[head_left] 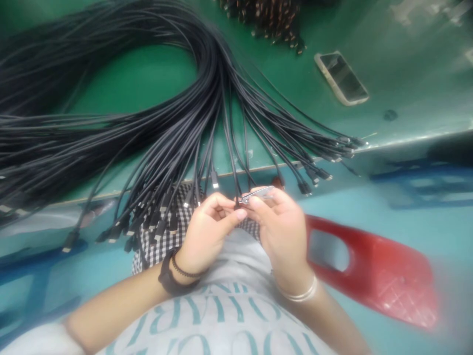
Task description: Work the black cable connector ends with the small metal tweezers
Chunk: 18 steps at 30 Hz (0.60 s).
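1. Right hand (283,236) has a narrow grip, pinching a small metal tool (257,195) between thumb and fingers.
2. Left hand (209,231) is curled narrow right beside the tool, can't tell if it's holding anything.
3. Black cables (177,113) fan across the green worktop (140,79), with plugs (158,229) dangling past its edge near the hands.
4. Phone (342,79) lies on the worktop, red plastic panel (369,271) off to the right.

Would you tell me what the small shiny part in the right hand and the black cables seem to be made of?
The small shiny part looks like polished metal, given its bright glints. The black cables look like flexible plastic or rubber sheathing, with a soft sheen.
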Each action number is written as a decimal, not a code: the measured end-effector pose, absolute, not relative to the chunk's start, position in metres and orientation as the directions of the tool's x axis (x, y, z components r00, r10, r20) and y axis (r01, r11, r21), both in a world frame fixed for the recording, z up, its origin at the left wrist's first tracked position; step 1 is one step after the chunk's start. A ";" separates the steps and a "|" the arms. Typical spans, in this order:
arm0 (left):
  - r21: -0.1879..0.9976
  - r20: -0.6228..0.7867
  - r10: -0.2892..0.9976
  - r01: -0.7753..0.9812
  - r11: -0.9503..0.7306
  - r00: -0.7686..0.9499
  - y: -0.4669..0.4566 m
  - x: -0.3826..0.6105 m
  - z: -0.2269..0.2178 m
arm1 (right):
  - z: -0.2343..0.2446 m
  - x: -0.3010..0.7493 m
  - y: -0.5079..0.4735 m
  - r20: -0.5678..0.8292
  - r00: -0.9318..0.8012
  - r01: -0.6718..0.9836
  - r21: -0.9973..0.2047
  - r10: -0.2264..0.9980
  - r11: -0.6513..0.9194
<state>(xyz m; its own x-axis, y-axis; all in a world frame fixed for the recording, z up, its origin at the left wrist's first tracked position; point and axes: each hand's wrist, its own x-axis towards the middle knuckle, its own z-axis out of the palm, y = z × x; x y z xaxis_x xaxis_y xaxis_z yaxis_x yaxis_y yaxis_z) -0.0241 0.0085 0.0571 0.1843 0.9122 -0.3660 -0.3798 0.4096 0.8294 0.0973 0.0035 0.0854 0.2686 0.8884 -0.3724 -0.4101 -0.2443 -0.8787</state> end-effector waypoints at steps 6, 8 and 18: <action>0.841 -0.364 0.915 -0.359 0.404 0.175 0.009 -0.024 0.057 | 0.085 0.097 0.004 -0.374 0.278 -0.393 -0.885 0.885 -0.251; 0.843 -0.365 0.915 -0.355 0.404 0.174 0.009 -0.025 0.056 | 0.085 0.097 0.004 -0.370 0.285 -0.377 -0.892 0.885 -0.251; 0.838 -0.378 0.908 -0.352 0.418 0.179 0.007 -0.025 0.057 | 0.086 0.097 0.006 -0.368 0.307 -0.334 -0.905 0.878 -0.262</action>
<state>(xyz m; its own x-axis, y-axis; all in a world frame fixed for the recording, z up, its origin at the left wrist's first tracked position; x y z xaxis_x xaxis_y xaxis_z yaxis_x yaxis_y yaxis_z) -0.0250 0.0074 0.0565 0.1786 0.9084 -0.3781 -0.3522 0.4178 0.8375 0.0968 0.0058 0.0863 0.3075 0.8777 -0.3676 -0.3339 -0.2623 -0.9054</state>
